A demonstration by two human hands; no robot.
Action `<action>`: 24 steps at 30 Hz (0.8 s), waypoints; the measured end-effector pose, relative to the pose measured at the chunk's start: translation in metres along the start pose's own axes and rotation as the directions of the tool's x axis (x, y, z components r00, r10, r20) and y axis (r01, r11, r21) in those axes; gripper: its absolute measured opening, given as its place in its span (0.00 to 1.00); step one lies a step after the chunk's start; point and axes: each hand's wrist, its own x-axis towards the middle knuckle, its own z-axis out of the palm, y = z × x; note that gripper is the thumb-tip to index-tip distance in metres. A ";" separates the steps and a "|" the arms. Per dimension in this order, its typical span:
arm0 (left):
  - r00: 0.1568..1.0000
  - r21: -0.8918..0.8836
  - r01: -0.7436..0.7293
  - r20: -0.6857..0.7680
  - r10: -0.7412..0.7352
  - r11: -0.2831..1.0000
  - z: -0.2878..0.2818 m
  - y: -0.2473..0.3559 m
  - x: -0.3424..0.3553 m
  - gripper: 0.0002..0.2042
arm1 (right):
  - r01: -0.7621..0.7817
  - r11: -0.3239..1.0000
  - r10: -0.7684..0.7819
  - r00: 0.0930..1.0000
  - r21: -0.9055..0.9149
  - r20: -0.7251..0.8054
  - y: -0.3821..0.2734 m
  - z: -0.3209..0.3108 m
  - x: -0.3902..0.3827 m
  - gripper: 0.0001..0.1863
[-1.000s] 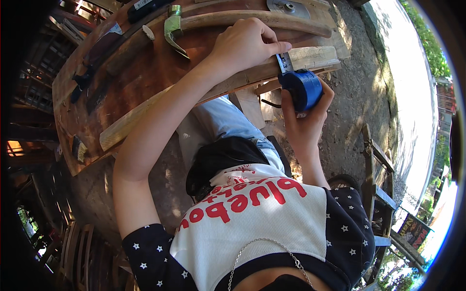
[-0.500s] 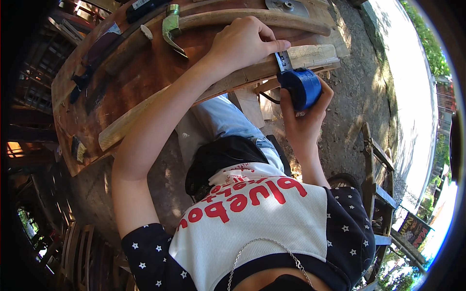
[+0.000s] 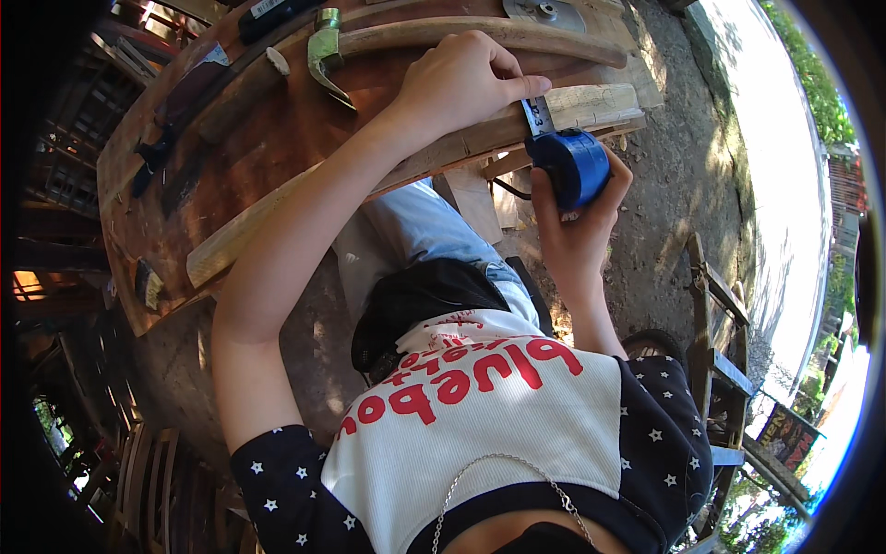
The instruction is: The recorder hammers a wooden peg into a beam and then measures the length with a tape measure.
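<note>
A blue tape measure (image 3: 574, 166) sits in my right hand (image 3: 581, 242), its fingers wrapped round the case. A short length of its blade lies across a long wooden strip (image 3: 598, 103), near that strip's right end. My left hand (image 3: 461, 85) pinches the far end of the blade between thumb and finger. The strip runs along the near edge of the brown wooden tabletop (image 3: 263, 138), partly under my left forearm. Just beyond my left hand lies a hammer (image 3: 480, 34) with a green-and-metal head and a wooden handle.
A handsaw (image 3: 171, 125) lies at the table's left, beside another wooden handle (image 3: 245, 97). A round metal disc (image 3: 546, 13) is at the far edge, and a black tool (image 3: 268, 17) at the far left. A wooden frame (image 3: 720, 342) stands to my right.
Almost nothing differs. The tape measure and both hands have shifted very slightly, and the grip on each is the same.
</note>
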 end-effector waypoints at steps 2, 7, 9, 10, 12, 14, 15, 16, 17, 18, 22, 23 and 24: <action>1.000 -0.003 0.006 -0.010 -0.006 1.000 -0.002 0.002 -0.001 0.24 | -0.015 1.000 0.015 1.000 0.017 0.003 -0.001 -0.001 0.000 0.33; 1.000 0.019 -0.005 -0.011 0.005 1.000 -0.005 0.008 -0.007 0.25 | -0.077 0.997 0.077 0.997 0.026 0.019 -0.002 -0.004 -0.002 0.31; 1.000 0.042 0.016 -0.014 -0.015 0.999 -0.008 0.014 -0.008 0.26 | -0.101 0.994 0.100 0.995 0.032 0.012 0.006 -0.005 -0.003 0.30; 0.999 0.011 -0.012 -0.035 0.013 1.000 -0.005 0.014 -0.007 0.27 | -0.142 0.990 0.142 0.990 0.018 0.009 0.012 -0.006 -0.005 0.30; 0.997 -0.001 -0.033 -0.077 0.032 0.999 -0.002 0.013 -0.010 0.29 | -0.190 0.978 0.190 0.982 0.091 0.009 0.022 -0.004 -0.010 0.27; 0.992 0.024 -0.089 -0.086 0.091 0.996 -0.002 0.018 -0.010 0.33 | -0.386 0.813 0.421 0.907 0.436 0.018 0.027 -0.006 -0.009 0.22; 0.992 0.048 -0.101 -0.076 0.105 0.994 -0.002 0.020 -0.010 0.32 | -0.387 0.774 0.453 0.892 0.500 -0.010 0.024 -0.005 -0.010 0.21; 0.991 0.060 -0.092 -0.097 0.097 0.994 -0.003 0.019 -0.012 0.32 | -0.377 0.773 0.436 0.900 0.510 0.005 0.022 -0.007 -0.010 0.21; 0.972 0.113 -0.163 -0.152 0.179 0.980 -0.001 0.015 -0.014 0.32 | -0.385 0.733 0.448 0.894 0.561 0.028 0.022 -0.011 -0.011 0.20; 0.944 0.171 -0.228 -0.201 0.260 0.959 -0.001 0.012 -0.015 0.32 | -0.394 0.689 0.459 0.887 0.609 0.054 0.021 -0.014 -0.013 0.20; 0.687 0.702 -0.340 -0.270 0.675 0.626 -0.012 0.022 -0.027 0.18 | -0.378 0.674 0.489 0.872 0.635 0.000 0.026 -0.021 -0.017 0.20; 0.696 0.674 -0.281 -0.347 0.628 0.683 -0.017 0.030 -0.041 0.12 | -0.353 0.731 0.442 0.897 0.584 -0.011 0.036 -0.023 -0.020 0.21; 0.697 0.679 -0.265 -0.355 0.623 0.684 -0.021 0.032 -0.055 0.12 | -0.351 0.730 0.433 0.901 0.587 0.001 0.040 -0.027 -0.023 0.21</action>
